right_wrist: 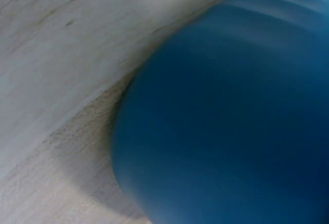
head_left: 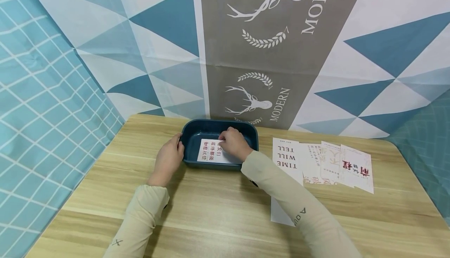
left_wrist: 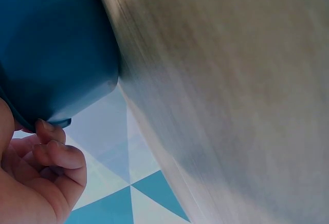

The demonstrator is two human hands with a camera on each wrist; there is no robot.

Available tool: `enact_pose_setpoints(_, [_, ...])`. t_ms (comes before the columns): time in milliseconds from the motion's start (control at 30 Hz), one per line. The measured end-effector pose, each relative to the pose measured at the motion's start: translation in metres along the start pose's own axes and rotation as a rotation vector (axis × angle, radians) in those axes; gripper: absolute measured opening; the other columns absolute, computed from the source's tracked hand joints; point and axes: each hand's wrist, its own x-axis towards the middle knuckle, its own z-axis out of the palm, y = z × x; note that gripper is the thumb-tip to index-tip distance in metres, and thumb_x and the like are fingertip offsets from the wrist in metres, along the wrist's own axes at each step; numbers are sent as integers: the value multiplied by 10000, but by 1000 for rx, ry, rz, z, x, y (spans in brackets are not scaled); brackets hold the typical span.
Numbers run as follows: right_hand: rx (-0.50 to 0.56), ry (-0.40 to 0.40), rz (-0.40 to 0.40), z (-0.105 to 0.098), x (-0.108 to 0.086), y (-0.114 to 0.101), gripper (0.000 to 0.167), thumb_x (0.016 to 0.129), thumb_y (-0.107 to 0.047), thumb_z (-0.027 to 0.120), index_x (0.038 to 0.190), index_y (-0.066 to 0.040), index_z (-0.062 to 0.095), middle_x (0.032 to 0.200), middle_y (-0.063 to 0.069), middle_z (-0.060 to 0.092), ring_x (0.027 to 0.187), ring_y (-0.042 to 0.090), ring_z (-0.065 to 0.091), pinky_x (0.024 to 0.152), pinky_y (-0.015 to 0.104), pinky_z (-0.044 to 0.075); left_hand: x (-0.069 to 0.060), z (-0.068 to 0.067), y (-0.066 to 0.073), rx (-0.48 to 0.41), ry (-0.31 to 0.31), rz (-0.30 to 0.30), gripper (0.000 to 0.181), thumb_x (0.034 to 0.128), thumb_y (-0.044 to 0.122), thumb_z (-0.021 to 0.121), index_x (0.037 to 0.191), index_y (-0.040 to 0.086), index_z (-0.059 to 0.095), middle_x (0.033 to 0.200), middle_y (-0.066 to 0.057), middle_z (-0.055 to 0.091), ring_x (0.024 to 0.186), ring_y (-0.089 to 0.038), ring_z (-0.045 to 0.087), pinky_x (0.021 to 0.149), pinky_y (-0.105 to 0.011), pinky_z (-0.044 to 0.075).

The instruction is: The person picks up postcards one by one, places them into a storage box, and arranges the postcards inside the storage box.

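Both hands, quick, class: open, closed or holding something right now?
Left hand: closed, holding the blue tray by its edge.
Right hand: fingers curled at the printed card; grip cannot be told.

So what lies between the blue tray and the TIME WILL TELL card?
Head view: a bare strip of table between tray and card; the right sleeve covers its lower end.

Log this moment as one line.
left hand: grips blue rectangular tray at its left end | right hand: at Chinese-text card inside tray, grip unclear | TIME WILL TELL card: on wooden table, right of tray
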Motion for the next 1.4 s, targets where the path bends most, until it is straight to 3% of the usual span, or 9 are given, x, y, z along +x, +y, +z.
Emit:
enact_pose_setpoints(300, [-54,-72,23,5,-1,1,264,908,-166,586,1140,-63,660,1091,106,583,964,217,523,897,369,469,-1,0,0,0,-3,-1,404,972,139,406,1339,-25,455,1197,-273,591,1046,-397,601,891,-510,478])
enact_pose_setpoints(633, [-153,-78,-32,8,-5,2,252,913,-190,587,1108,-56,672,1088,113,597,991,248,537,906,388,462,-2,0,1,-4,16,11,395,965,124,419,1327,-26,470,1170,-274,605,1013,-396,614,870,-509,486])
enact_pose_setpoints(1067, [-184,-93,-29,13,-3,3,253,932,-208,554,1119,-86,673,1127,99,583,1031,253,515,950,429,439,-1,-1,3,-4,33,20,394,965,119,418,1328,-23,472,1165,-267,610,1014,-390,614,862,-503,486])
enact_pose_setpoints(1400, [-134,-74,-65,10,-8,3,267,944,-230,511,1099,-91,677,1078,91,598,981,250,535,883,442,466,-1,0,0,0,30,17,392,964,120,420,1324,-23,475,1141,-270,617,990,-388,618,847,-502,489])
